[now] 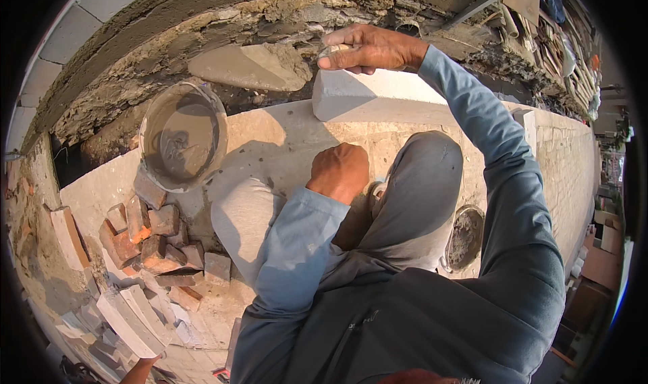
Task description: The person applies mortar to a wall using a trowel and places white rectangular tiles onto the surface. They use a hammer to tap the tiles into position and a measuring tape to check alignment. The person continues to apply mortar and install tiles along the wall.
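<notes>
My right hand [374,49] reaches out over a long white block [378,100], its fingers closed round the pale handle of a trowel. The trowel's broad, mortar-smeared blade [246,68] points left, with wet mortar heaped toward its handle end. In front of my body, between my bent knees, my left hand [341,171] is balled with its back up. Its fingers curl under, so anything inside them is hidden. To the left of the block, a round bucket [220,137] holds grey wet mortar.
Broken red bricks [162,225] lie piled at the left, with pale block pieces [131,320] below them. Another person's hand [140,370] shows by those pieces. A rough earth-and-mortar bank [223,16] runs along the far side. A second round container [466,239] stands beside my right leg.
</notes>
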